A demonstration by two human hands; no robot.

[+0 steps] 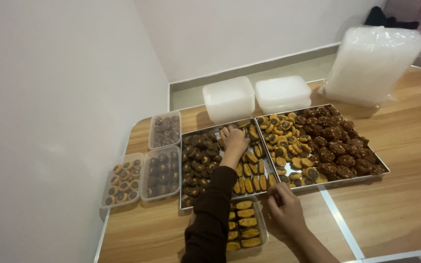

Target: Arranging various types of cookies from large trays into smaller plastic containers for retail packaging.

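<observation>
My left hand (234, 140) reaches over the left metal tray (185, 207), fingers down among the orange and dark cookies (249, 171) near its far edge; whether it grips one cannot be seen. My right hand (284, 204) hovers at the near edge of that tray, fingers curled, beside a clear plastic box (262, 239) partly filled with rows of orange cookies (245, 224). The right metal tray (385, 170) holds round orange-and-dark cookies (283, 134) and dark lumpy cookies (339, 143).
Three filled clear boxes (161, 173) stand at the table's left end by the white wall. Two stacks of empty white containers (228, 97) sit behind the trays, and a big bagged stack of lids (371, 63) at the far right. Bare wooden tabletop (400, 204) lies on the right.
</observation>
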